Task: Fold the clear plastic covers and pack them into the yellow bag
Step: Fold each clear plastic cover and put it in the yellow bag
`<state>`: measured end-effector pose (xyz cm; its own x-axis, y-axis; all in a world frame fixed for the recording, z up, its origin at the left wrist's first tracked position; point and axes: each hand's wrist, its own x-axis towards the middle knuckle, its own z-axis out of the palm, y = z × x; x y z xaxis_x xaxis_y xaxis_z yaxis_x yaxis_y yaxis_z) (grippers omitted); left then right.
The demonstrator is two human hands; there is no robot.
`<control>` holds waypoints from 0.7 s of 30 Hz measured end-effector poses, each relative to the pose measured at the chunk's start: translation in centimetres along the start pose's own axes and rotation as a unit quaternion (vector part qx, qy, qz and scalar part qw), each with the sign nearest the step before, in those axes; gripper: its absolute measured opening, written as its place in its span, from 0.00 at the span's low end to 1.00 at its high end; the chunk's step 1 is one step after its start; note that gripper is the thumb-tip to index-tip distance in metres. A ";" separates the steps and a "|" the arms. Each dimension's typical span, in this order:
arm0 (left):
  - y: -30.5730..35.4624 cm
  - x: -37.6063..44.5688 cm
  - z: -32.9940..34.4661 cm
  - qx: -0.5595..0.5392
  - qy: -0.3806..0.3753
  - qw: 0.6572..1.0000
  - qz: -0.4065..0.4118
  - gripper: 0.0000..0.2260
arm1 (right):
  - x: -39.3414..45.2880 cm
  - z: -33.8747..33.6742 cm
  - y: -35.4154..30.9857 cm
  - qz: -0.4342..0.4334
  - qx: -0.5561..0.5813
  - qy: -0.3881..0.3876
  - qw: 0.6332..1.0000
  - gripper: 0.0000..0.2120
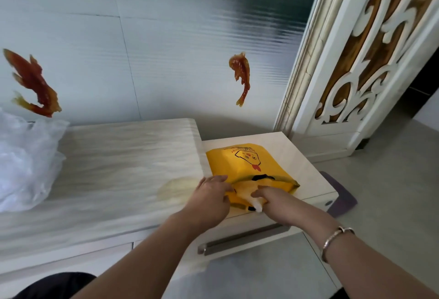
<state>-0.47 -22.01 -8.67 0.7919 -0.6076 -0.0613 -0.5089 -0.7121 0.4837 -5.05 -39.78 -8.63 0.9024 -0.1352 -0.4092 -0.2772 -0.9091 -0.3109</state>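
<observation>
The yellow bag (247, 165) with a printed chicken face lies flat on the lower white cabinet top (308, 168), its mouth toward me. My left hand (211, 199) grips the bag's near left edge at the opening. My right hand (273, 200) holds a folded clear plastic cover (251, 195) partly inside the bag's mouth; a white crumpled bit of it shows under my fingers. A heap of clear plastic covers (26, 163) lies at the far left of the longer counter (114, 170).
A faint yellowish film or stain (178, 188) sits on the counter just left of my left hand. A metal drawer handle (242, 239) runs below the bag. A carved white door frame (356, 73) stands at the right, with a purple mat (342, 194) on the floor.
</observation>
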 end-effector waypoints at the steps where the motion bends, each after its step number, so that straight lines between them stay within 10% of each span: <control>1: -0.1 -0.5 -0.5 -0.008 0.009 1.000 -0.003 0.17 | -0.4 -0.4 -0.6 -0.007 0.010 0.011 1.000 0.23; 21: -2.3 -1.9 -1.9 -0.018 0.040 0.999 0.005 0.17 | 3.8 1.7 -1.0 0.085 -0.130 -0.117 0.981 0.17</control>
<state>-0.21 -18.53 -8.03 0.8121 -0.5834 0.0130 -0.5054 -0.6920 0.5155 -1.91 -38.78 -11.32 0.7411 -0.2279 -0.6315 -0.2966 -0.9550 -0.0033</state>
